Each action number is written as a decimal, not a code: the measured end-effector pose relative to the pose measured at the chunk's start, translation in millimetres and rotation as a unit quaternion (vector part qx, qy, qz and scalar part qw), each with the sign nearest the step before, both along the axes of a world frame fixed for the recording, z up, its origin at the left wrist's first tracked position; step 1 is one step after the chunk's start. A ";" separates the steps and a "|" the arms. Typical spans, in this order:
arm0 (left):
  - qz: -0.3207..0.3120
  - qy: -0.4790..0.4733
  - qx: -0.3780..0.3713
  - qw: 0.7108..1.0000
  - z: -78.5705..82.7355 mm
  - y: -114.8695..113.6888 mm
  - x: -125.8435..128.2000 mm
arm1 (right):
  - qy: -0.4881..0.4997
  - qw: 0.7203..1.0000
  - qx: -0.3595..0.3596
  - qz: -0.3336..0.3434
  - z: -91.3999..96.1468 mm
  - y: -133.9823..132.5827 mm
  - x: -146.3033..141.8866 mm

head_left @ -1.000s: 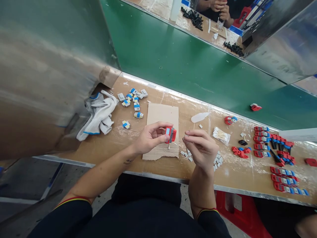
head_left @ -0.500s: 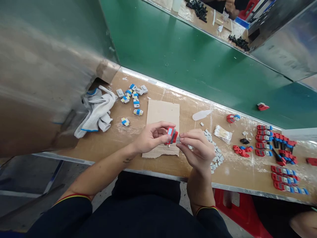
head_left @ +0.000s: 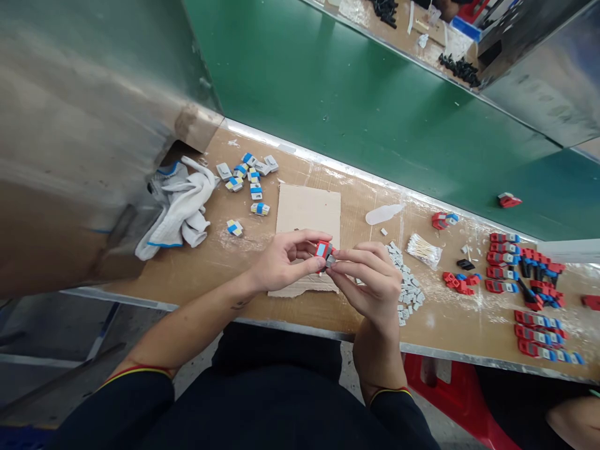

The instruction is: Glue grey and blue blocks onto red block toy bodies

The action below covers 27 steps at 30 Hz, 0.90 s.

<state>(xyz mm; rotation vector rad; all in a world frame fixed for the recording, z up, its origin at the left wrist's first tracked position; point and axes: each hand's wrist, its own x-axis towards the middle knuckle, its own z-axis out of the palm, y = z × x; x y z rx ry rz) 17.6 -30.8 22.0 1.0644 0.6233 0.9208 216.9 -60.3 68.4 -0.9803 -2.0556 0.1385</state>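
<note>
My left hand grips a small red plastic toy part with a light blue panel and dark grey sections. Against its right side, the thumb and fingers of my right hand pinch a small grey plastic piece. Both hands are above a piece of cardboard lying on the bench. Just beyond my right hand spreads a pile of similar small grey pieces, partly covered by the hand.
White gloves and several grey, blue and yellow blocks lie on the left. A clear bottle, bagged cotton swabs and rows of red-blue parts lie rightward. A green partition runs behind; a person's arm shows lower right.
My right hand has moved left toward the red toy part, bringing the grey piece against it. The left hand has tilted the part slightly. The view has shifted a little.
</note>
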 end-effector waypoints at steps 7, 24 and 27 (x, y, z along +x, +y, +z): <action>0.003 0.031 0.004 1.000 3.2 0.2 0.0 | 0.001 1.000 0.008 0.015 -5.1 -0.2 2.7; 0.002 0.059 0.056 0.997 10.6 -2.9 -2.7 | -0.008 0.998 -0.011 0.066 -0.3 -3.7 5.9; 0.007 0.073 0.061 0.995 13.2 -3.8 -2.9 | -0.015 0.997 -0.011 0.074 1.5 -5.4 4.4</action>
